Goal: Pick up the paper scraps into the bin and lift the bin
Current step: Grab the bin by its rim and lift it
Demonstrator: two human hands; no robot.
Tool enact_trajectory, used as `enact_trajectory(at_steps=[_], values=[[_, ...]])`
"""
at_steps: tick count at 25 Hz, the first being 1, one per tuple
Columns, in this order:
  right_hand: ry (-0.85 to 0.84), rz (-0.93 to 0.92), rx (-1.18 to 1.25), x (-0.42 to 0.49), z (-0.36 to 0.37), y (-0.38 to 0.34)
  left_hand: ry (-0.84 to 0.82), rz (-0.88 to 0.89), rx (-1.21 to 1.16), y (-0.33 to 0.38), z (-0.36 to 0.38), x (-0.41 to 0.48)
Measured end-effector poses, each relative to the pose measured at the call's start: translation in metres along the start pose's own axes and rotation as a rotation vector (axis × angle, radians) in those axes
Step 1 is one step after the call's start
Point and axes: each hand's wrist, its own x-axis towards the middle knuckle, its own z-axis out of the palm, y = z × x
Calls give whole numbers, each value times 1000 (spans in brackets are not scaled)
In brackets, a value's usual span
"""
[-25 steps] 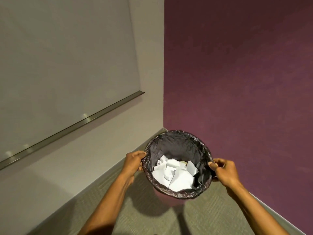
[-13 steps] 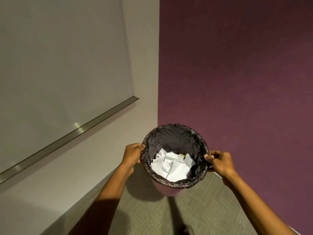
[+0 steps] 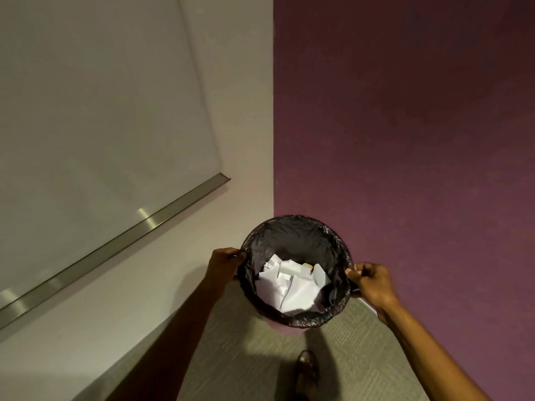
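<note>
A round bin (image 3: 292,227) lined with a crinkled black bag hangs in the air above the carpet, in the corner between the two walls. Its pink outer wall shows just under the near rim. White paper scraps (image 3: 292,285) lie piled inside it. My left hand (image 3: 223,264) grips the bin's left rim, fingers curled over the bag. My right hand (image 3: 372,282) grips the right rim the same way. Both forearms reach in from the bottom of the view.
A pale wall (image 3: 246,111) on the left carries a whiteboard (image 3: 86,111) with a metal tray (image 3: 115,244). A purple wall (image 3: 405,140) stands to the right. Grey-green carpet (image 3: 246,357) lies below, with my shoe (image 3: 307,369) on it.
The bin has risen a little with both hands still on its rim. The view has tipped, so my shoe now shows below the bin.
</note>
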Motion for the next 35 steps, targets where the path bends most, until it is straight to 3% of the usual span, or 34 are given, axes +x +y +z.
enact_trajectory(at_steps=[13, 20, 28, 35], values=[[-87, 171, -153, 164, 22, 23, 60, -231, 154, -10, 66, 154], [-98, 331, -293, 257, 98, 145, 68, -394, 6, -118, 109, 277], [-129, 225, -440, 380, 198, 323, 61, -434, 76, -250, 153, 369], [-125, 201, -504, 408, 223, 380, 109, -408, 98, -312, 184, 408]])
